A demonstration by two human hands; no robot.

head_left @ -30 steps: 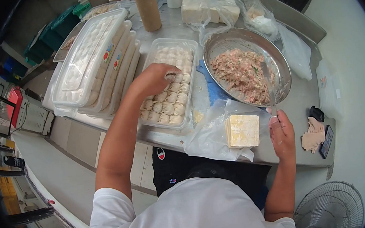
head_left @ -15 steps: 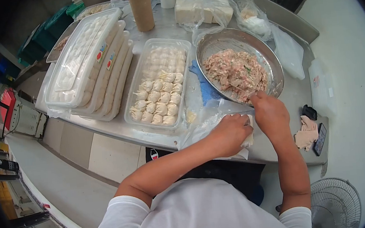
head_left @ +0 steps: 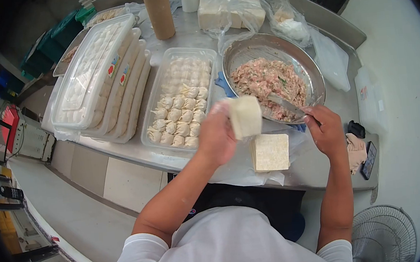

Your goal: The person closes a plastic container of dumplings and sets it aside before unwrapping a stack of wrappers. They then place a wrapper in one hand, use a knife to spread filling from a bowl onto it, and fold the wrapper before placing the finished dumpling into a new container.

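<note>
My left hand holds a square dumpling wrapper up in front of the steel bowl. The hand and wrapper are slightly blurred. In my right hand is a metal spreading knife, its blade reaching over the bowl's rim into the ground meat filling. Below the bowl, a stack of square wrappers lies on a plastic sheet. To the left, a clear plastic tub holds rows of folded dumplings.
Several stacked lidded tubs of dumplings stand on the left. Behind are a brown cardboard tube, a bagged white block and a plastic bag. A phone and a pinkish cloth lie at the right edge.
My left hand has risen leftward from the wrapper stack with a wrapper in it, uncovering the stack. My right hand has moved slightly right and down, and the knife now shows in the filling.
</note>
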